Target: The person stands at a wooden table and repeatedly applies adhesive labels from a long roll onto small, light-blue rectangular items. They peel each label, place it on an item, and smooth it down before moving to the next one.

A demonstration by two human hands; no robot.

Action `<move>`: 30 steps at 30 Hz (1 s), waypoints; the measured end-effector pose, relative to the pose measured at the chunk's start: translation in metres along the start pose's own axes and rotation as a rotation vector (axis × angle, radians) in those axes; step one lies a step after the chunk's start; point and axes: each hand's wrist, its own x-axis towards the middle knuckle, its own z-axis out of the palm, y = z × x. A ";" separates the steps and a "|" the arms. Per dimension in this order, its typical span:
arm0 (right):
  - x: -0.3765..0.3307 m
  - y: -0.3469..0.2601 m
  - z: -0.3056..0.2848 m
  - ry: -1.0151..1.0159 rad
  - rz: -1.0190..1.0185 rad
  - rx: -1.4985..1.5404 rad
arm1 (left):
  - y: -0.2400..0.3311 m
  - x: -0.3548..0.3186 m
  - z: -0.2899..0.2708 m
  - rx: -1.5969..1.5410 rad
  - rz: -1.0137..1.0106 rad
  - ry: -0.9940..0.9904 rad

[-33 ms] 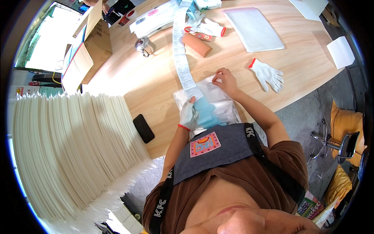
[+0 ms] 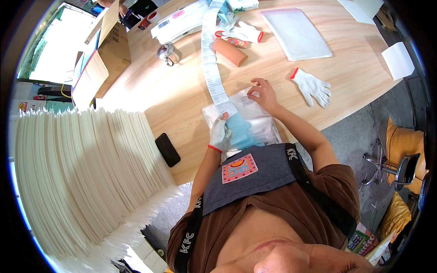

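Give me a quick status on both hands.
Left hand, gloved, pressing the clear bag. Right hand bare, at its top edge. Label strip lies across bag.

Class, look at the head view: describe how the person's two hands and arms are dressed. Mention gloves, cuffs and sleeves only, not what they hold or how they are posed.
The left hand wears a white knitted work glove with a red band at the wrist. The right hand is bare, with no glove. Both forearms are uncovered; short brown sleeves end near the upper arms.
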 end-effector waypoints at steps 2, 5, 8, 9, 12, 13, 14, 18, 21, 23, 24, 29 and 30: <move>-0.006 0.000 0.000 -0.010 0.055 0.137 | 0.000 0.003 -0.003 0.019 -0.012 -0.007; -0.006 -0.018 -0.015 -0.120 0.296 0.430 | 0.001 0.001 -0.002 0.043 -0.009 0.013; -0.004 -0.017 -0.016 -0.136 0.498 0.563 | -0.001 0.000 0.003 0.025 0.040 0.026; -0.004 -0.011 -0.012 -0.118 0.546 0.574 | -0.002 -0.001 0.004 0.015 0.053 0.027; -0.002 0.012 0.001 -0.120 0.679 0.724 | 0.009 -0.013 0.022 -0.002 0.052 -0.013; 0.000 0.018 0.003 -0.196 0.689 0.728 | 0.007 -0.011 0.018 -0.003 0.059 -0.039; 0.001 0.025 0.004 -0.272 0.699 0.732 | 0.006 -0.008 0.014 -0.003 0.067 -0.066; 0.004 0.019 -0.002 -0.263 0.611 0.568 | 0.006 -0.011 0.015 -0.030 0.104 -0.088; -0.004 0.004 -0.015 -0.252 0.555 0.659 | 0.022 -0.032 0.028 -0.047 0.077 -0.095; -0.014 -0.008 -0.026 -0.232 0.422 0.682 | 0.038 -0.047 0.034 -0.022 0.042 -0.083; -0.020 -0.014 -0.030 -0.220 0.357 0.693 | 0.046 -0.053 0.039 -0.027 0.056 -0.101; -0.042 -0.030 -0.051 -0.518 -0.067 0.494 | 0.063 -0.065 0.058 -0.026 0.180 -0.179; -0.044 -0.033 -0.054 -0.602 -0.136 0.445 | 0.059 -0.060 0.059 0.014 0.206 -0.168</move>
